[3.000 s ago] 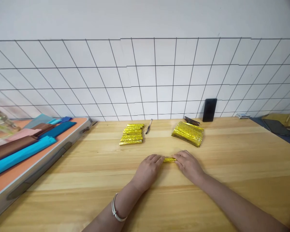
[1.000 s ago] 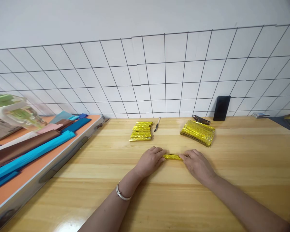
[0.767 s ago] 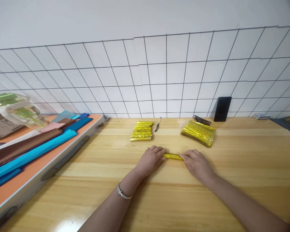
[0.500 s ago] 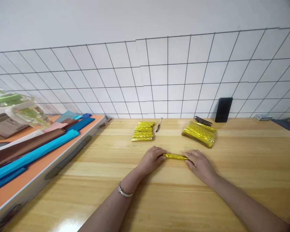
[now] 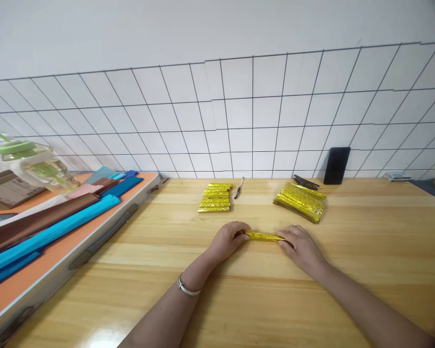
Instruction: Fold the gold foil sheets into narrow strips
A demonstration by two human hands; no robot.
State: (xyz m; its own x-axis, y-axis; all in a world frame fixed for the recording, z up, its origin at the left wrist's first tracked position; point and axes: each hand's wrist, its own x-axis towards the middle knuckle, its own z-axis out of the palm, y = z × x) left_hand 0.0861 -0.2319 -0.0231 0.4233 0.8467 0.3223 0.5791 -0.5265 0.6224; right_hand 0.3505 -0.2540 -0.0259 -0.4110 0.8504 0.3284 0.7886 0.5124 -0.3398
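A narrow folded strip of gold foil (image 5: 263, 236) lies on the wooden table (image 5: 366, 251) between my hands. My left hand (image 5: 229, 238) pinches its left end with curled fingers. My right hand (image 5: 301, 247) presses on its right end, fingers closed on it. Behind my left hand sits a row of several finished folded gold strips (image 5: 214, 203). A stack of flat gold foil sheets (image 5: 300, 201) lies behind my right hand.
A black pen (image 5: 238, 187) lies by the folded strips. A dark clip (image 5: 305, 181) and an upright black phone (image 5: 336, 166) stand near the grid wall. At left, an orange tray (image 5: 54, 241) holds blue, brown and pink paper rolls (image 5: 47, 222) and a green-lidded container (image 5: 32, 162).
My hands have slid apart along the gold strip, so more of it shows between them. The camera view has shifted slightly.
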